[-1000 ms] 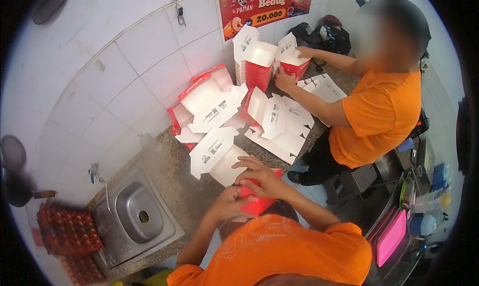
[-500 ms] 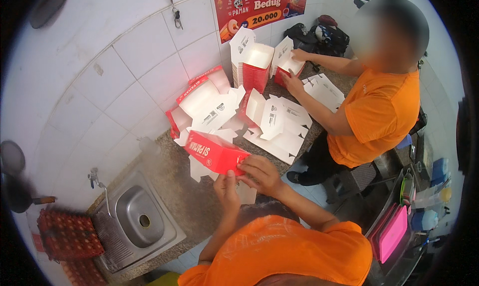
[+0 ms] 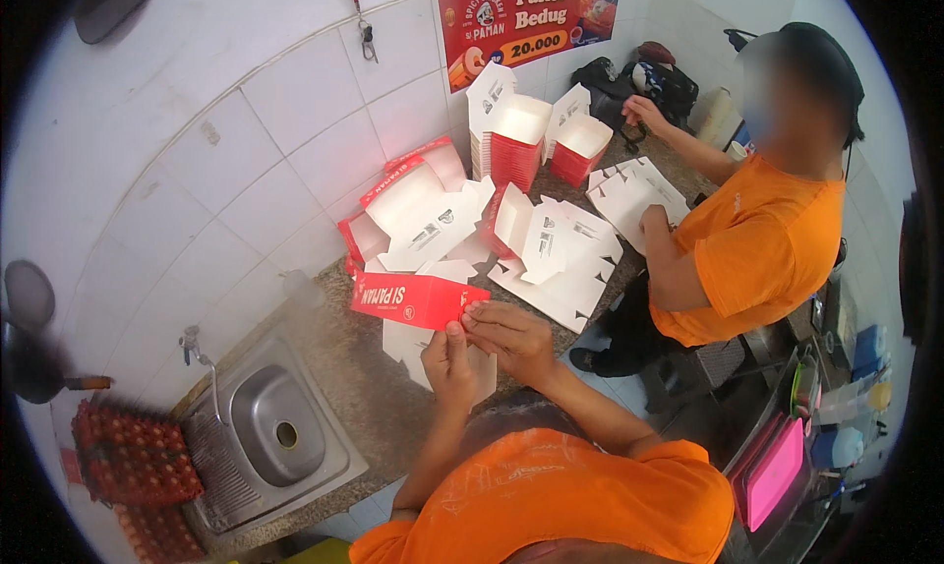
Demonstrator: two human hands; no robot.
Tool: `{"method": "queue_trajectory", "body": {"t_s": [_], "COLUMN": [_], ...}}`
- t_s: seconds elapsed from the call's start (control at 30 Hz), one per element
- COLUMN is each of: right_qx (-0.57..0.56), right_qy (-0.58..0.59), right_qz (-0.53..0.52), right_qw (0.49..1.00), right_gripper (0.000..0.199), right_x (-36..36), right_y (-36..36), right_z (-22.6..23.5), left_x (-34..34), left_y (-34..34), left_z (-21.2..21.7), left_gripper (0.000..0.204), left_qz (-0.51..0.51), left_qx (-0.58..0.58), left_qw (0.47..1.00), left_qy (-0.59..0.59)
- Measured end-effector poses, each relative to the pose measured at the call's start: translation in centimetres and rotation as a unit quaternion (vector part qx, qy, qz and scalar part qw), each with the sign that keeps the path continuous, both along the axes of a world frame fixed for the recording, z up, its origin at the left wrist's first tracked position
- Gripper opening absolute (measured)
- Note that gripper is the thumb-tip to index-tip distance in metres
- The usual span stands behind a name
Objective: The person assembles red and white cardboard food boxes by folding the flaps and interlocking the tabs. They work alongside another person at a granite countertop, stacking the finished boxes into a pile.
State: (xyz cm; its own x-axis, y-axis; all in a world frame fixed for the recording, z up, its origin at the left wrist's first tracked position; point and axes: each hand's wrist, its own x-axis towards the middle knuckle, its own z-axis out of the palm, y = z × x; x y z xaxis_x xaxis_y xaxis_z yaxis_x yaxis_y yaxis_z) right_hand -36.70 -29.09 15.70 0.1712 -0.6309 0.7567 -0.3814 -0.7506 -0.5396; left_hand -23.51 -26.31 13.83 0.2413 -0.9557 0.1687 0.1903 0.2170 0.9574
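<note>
A red and white folding food box [image 3: 405, 298] is held over the counter, its printed red side facing up. My left hand [image 3: 449, 369] pinches the box's near right corner. Beside it, the fingers of my right hand [image 3: 515, 342] close on the box's right end. Beneath and just in front of my hands lies a flat white carton sheet [image 3: 405, 351]. Just beyond, several part-folded red and white boxes [image 3: 418, 205] lie in a loose pile. Flat carton sheets [image 3: 570, 289] are stacked to the right, with an opened box [image 3: 511, 222] resting on them.
Nested boxes [image 3: 515, 141] stand in a tall stack by the wall, a shorter stack [image 3: 578, 151] beside it. A co-worker in an orange shirt [image 3: 757, 249] stands at right, one hand by more flat sheets [image 3: 634, 195]. A steel sink [image 3: 278, 426] and egg trays [image 3: 133, 456] are at left.
The box in my hands has tilted so its printed side lies more level. The co-worker's hands have left the shorter stack, one raised and the other drawn back toward the flat sheets.
</note>
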Motion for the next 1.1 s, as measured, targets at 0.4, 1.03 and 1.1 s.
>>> {"method": "queue_trajectory", "body": {"t_s": [0.4,1.03,1.1], "right_qx": [-0.016,0.452,0.480], "right_qy": [0.067,-0.119,-0.272], "right_qz": [-0.045,0.480,0.433], "right_qw": [0.997,0.742,0.713], "right_gripper": [0.024,0.072,0.077], "right_x": [0.3,-4.4,-4.7], "right_y": [-0.8,-8.8,-7.5], "right_z": [1.2,1.5,-0.9], "left_x": [-0.9,6.7,6.9], "left_y": [-0.1,-0.6,0.3], "left_z": [1.2,-12.5,-9.6], "left_gripper": [0.039,0.081,0.080], "left_qz": [0.011,-0.504,-0.425], "left_qx": [0.020,0.160,0.198], "left_qw": [0.994,0.840,0.875], "left_qy": [0.110,0.126,0.116]}}
